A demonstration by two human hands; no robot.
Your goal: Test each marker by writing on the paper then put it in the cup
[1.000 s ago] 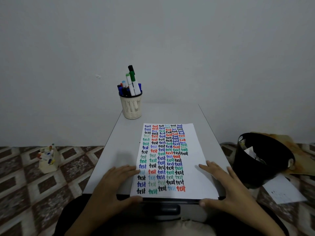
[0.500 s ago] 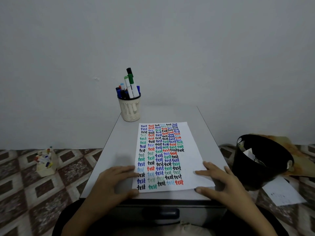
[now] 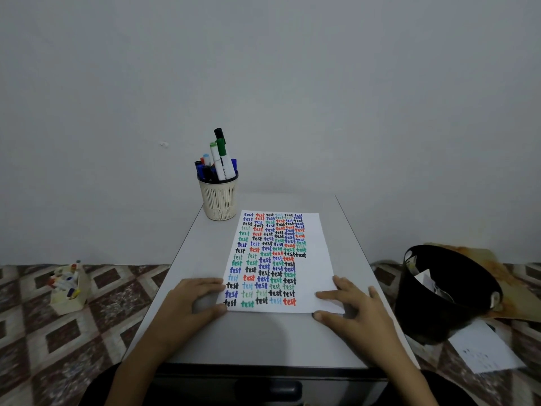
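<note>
Your left hand (image 3: pixel 187 303) and right hand (image 3: pixel 355 307) lie flat, fingers released, on the near corners of the paper (image 3: pixel 314 259), grasping no marker. The markers (image 3: pixel 218 159) stand in the cup (image 3: pixel 219 200) at the table's (image 3: pixel 263 335) far left; testing appears finished.

A small grey table (image 3: pixel 257 335) stands against a plain grey wall (image 3: pixel 292 83) on brown diamond-patterned floor tiles (image 3: pixel 44 332); a cream box of small markers (image 3: pixel 68 285) sits left, a black plastic bin (image 3: pixel 445 291) and loose white sheet (image 3: pixel 486 347) right
</note>
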